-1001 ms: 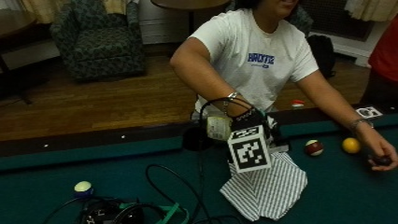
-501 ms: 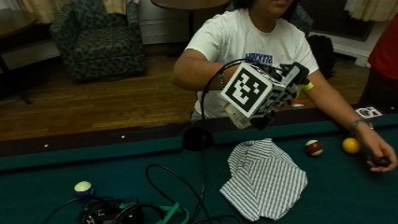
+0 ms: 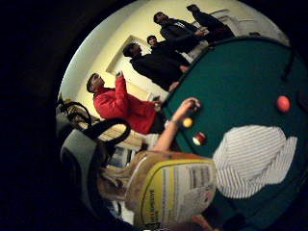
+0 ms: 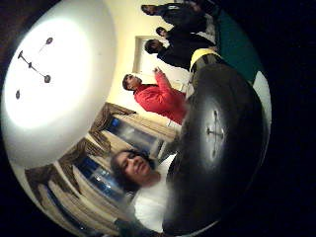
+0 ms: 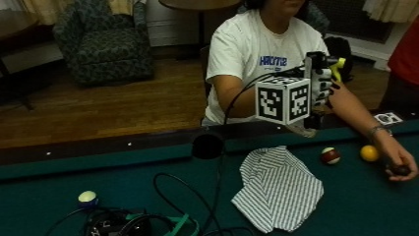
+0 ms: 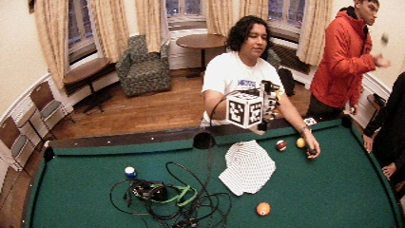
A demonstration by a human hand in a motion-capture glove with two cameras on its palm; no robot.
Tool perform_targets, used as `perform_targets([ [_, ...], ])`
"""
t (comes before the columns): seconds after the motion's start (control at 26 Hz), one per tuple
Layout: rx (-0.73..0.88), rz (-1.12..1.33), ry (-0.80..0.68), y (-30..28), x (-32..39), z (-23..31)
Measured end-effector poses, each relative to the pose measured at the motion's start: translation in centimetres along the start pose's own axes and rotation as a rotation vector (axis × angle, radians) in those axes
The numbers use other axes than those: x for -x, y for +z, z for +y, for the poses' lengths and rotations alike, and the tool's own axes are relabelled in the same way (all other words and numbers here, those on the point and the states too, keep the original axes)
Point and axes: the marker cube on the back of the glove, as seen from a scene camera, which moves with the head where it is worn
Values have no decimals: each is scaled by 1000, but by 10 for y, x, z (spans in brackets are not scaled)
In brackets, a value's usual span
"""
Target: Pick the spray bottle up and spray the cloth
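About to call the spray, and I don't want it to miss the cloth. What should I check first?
1. Spray bottle lifted off the table: ok.
2. Right hand holds the bottle: ok.
3. Striped cloth lies spread on the felt, uncovered: ok.
4. Bottle is above the cloth: not ok, it is over the rail beyond it.
5. Nozzle aimed at the cloth: cannot tell.
6. Balls clear of the cloth: ok.

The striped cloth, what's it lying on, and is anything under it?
The striped cloth lies crumpled on the green pool table, below the spray bottle held up in the gloved right hand. Whatever might be under it is covered.
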Motion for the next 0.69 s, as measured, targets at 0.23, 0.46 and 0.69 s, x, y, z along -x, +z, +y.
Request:
perform_targets([
  [0.23,-14,-1,-4,47,-58,-12],
  [0.46,46,2,12,93,-131,-22],
  [0.69,32,36,46,122,-179,-37],
])
